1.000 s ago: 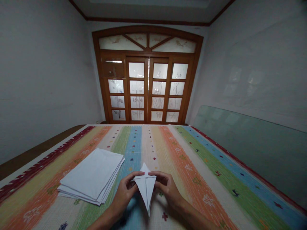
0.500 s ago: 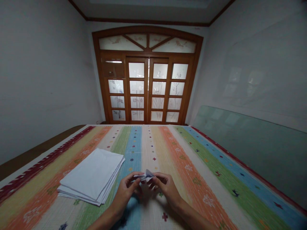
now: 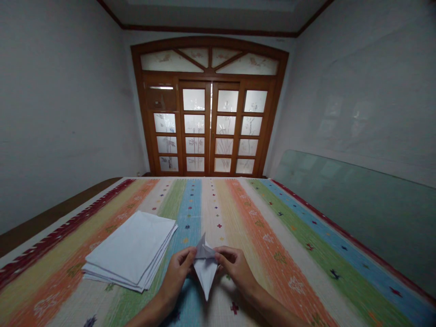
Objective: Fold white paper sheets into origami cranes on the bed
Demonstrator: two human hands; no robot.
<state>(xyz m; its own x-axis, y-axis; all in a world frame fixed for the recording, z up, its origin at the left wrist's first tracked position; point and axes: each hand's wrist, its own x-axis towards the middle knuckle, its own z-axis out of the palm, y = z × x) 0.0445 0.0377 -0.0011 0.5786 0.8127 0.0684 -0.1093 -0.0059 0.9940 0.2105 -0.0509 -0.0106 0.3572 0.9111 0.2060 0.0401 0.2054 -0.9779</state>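
Observation:
A small folded white paper [image 3: 205,268] is held up between both hands, over the striped cloth. One pointed end hangs down toward me and another point rises at its top. My left hand [image 3: 177,271] pinches its left edge between thumb and finger. On the right edge, my right hand [image 3: 237,269] grips it the same way. Left of my left hand lies a stack of white paper sheets [image 3: 131,249], its edges slightly uneven.
The striped cloth [image 3: 293,254] covers the table under my hands. A pale green glass panel [image 3: 357,195] stands along the right side. Beyond the table's far edge are wooden doors [image 3: 208,127] with glass panes.
The folded paper has turned from nearly edge-on to showing its broad face, with a point hanging down. Both hands have shifted slightly around it and still hold it.

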